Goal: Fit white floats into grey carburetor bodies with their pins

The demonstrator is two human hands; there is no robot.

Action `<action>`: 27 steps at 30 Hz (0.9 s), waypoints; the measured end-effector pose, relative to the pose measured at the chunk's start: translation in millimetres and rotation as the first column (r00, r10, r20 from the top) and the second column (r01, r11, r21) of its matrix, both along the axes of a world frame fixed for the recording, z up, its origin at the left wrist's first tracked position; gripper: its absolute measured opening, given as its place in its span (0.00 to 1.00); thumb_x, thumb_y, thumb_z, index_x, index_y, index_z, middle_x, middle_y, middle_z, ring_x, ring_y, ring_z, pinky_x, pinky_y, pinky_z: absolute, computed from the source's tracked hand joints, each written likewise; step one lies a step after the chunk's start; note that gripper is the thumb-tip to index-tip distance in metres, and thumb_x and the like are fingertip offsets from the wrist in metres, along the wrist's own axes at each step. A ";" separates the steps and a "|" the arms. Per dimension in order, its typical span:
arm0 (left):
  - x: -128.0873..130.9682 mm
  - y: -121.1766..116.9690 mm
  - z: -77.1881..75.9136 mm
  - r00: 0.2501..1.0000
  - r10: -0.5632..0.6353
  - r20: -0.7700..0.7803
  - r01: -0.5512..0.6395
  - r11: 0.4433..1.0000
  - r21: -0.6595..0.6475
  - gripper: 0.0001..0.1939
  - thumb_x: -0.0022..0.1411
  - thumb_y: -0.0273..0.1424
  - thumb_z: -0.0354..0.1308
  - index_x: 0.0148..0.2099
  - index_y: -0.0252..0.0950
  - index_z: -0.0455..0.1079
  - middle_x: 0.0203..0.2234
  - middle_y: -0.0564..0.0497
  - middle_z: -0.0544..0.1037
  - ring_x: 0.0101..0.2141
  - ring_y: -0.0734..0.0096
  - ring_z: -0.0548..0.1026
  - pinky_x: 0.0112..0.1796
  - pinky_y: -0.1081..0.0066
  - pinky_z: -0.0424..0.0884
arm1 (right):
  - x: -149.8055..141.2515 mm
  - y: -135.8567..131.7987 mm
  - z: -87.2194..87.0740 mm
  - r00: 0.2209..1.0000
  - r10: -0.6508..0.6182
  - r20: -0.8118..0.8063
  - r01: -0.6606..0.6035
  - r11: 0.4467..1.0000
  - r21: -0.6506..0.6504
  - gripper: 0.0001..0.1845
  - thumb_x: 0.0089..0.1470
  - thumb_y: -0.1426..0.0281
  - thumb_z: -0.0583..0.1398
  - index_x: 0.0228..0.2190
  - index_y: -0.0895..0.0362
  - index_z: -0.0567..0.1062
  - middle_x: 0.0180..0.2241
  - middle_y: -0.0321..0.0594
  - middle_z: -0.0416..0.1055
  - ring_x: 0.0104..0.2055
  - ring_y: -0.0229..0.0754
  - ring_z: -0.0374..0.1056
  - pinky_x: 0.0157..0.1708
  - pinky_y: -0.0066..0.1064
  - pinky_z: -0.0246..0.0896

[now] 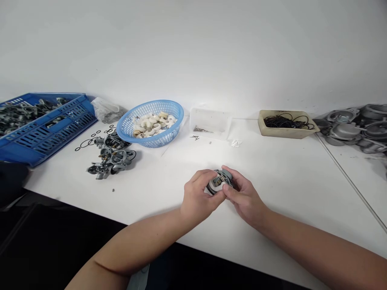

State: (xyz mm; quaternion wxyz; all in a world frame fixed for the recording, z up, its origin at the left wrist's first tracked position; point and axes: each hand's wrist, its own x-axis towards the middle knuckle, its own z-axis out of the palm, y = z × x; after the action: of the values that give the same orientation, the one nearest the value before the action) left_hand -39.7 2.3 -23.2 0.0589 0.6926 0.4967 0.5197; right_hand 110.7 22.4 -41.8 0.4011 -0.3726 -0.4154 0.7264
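Both hands are closed around a grey metal carburetor [231, 177] above the front part of the white table. My left hand [199, 196] grips its left side, fingers over the top. On the other side my right hand [246, 198] supports it, with the thumb on the near face. A white plastic float [215, 187] sits in the carburetor's exposed face, beside small brass parts. Both hands touch the float's edge area; fingers hide much of the carburetor body, and whether the float is fastened cannot be told.
Several carburetors [113, 157] lie at left by black rubber rings [87, 142]. Behind stand a blue crate [60, 131], a blue basket [151, 141] of white floats, a clear tray [223, 125] with pins, and a beige tray [282, 132] of black rings. Metal bowls [346, 131] are piled right.
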 end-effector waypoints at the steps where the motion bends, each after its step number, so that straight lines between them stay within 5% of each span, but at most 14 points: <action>1: 0.9 0.1 -0.7 1.000 -0.003 -0.002 0.003 1.000 0.007 0.15 0.50 0.28 0.65 0.43 0.37 0.71 0.36 0.47 0.79 0.36 0.66 0.78 0.35 0.68 0.79 | -0.4 0.3 -0.7 1.000 -0.001 -0.007 0.001 1.000 -0.003 0.31 0.47 0.58 0.68 0.52 0.47 0.66 0.47 0.39 0.67 0.51 0.47 0.63 0.53 0.44 0.58; 10: -2.1 -3.8 -3.2 0.989 -0.150 -0.005 0.150 0.988 0.019 0.23 0.55 0.25 0.59 0.54 0.37 0.67 0.45 0.42 0.76 0.45 0.63 0.77 0.43 0.63 0.78 | -1.6 6.2 3.4 0.996 -0.062 -0.070 0.056 0.995 -0.088 0.23 0.49 0.59 0.67 0.46 0.48 0.71 0.46 0.40 0.65 0.49 0.48 0.64 0.42 0.40 0.69; 17: -4.7 -3.3 -3.2 0.990 -0.138 -0.038 0.135 0.988 -0.071 0.23 0.56 0.26 0.59 0.55 0.37 0.65 0.45 0.43 0.77 0.46 0.62 0.76 0.45 0.62 0.76 | 0.7 9.2 4.1 0.986 -0.086 -0.141 0.068 0.989 -0.129 0.18 0.50 0.60 0.65 0.44 0.48 0.74 0.46 0.39 0.69 0.49 0.48 0.65 0.42 0.40 0.68; 27: -7.6 -1.4 0.1 0.983 -0.165 0.083 0.179 0.961 -0.213 0.20 0.56 0.29 0.62 0.51 0.38 0.66 0.45 0.45 0.77 0.44 0.63 0.76 0.43 0.63 0.75 | 10.6 16.0 -7.0 0.960 -0.021 -0.278 -0.044 0.973 -0.225 0.27 0.41 0.69 0.70 0.46 0.43 0.75 0.50 0.33 0.70 0.52 0.46 0.65 0.46 0.40 0.67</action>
State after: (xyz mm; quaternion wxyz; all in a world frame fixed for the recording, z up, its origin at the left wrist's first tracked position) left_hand -47.3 0.9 -23.1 0.1958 0.7053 0.4868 0.4766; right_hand 121.3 38.4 -48.8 0.4058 -0.3080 -0.2704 0.8169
